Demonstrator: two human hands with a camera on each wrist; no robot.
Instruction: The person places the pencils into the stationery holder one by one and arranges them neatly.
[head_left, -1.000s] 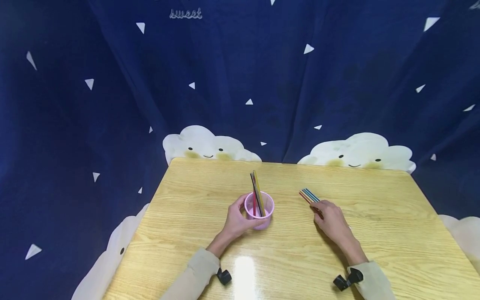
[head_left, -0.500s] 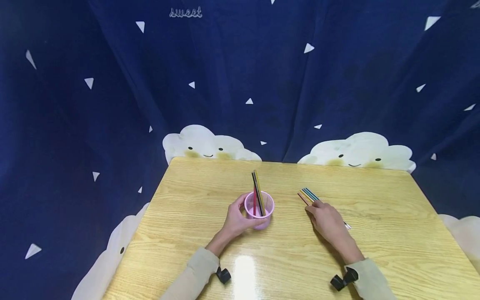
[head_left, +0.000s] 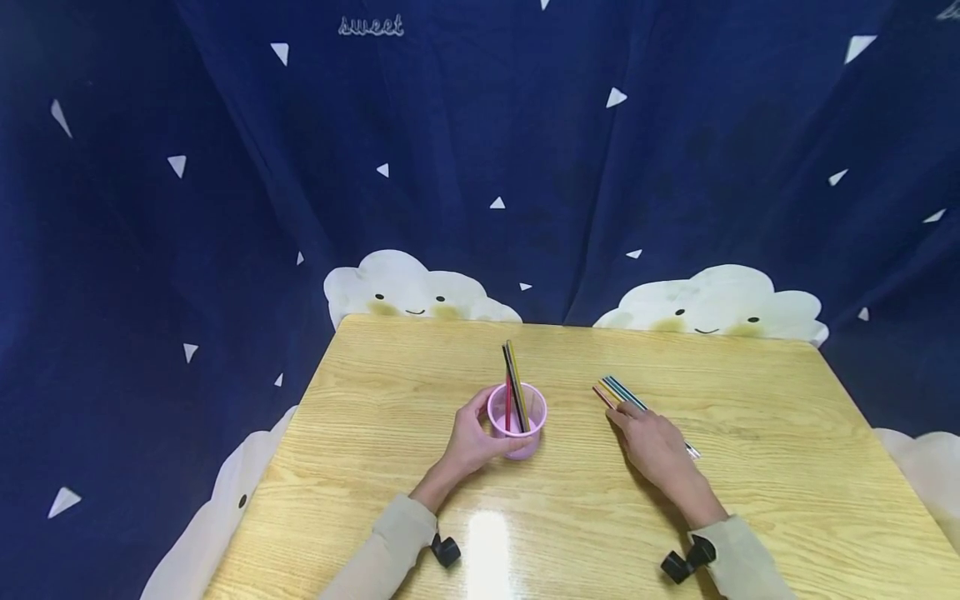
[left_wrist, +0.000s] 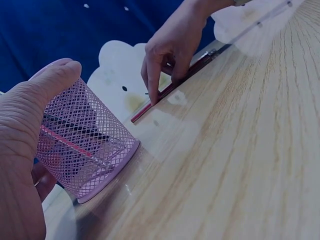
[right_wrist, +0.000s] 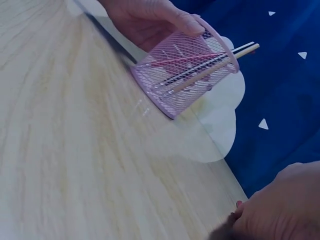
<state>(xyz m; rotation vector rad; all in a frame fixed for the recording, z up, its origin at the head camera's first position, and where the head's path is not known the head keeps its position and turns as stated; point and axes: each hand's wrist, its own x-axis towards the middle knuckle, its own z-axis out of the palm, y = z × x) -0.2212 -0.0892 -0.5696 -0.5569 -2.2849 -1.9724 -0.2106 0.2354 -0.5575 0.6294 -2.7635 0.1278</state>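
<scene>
My left hand point(head_left: 474, 442) grips a pink mesh pencil cup point(head_left: 522, 451) near the middle of the table, thumb and fingers round its side. Several pencils point(head_left: 513, 387), among them red, black and yellow ones, lean inside the cup and stick out over its rim. To the right, my right hand point(head_left: 654, 446) reaches down over a small row of pencils lying side by side. Its fingertips pinch a red pencil point(left_wrist: 142, 113) at the near side of that row. Blue pencils point(head_left: 626, 393) and a yellow one lie right beside it, partly hidden by the hand.
The wooden table point(head_left: 420, 358) ends at a dark blue curtain point(head_left: 450, 125) printed with white triangles and clouds. A small black camera mount sits on each wrist, below the beige sleeves point(head_left: 738, 554).
My right hand has shifted left and forward along the row, onto the red pencil, which has slid slightly left. My left hand and the cup stay in place.
</scene>
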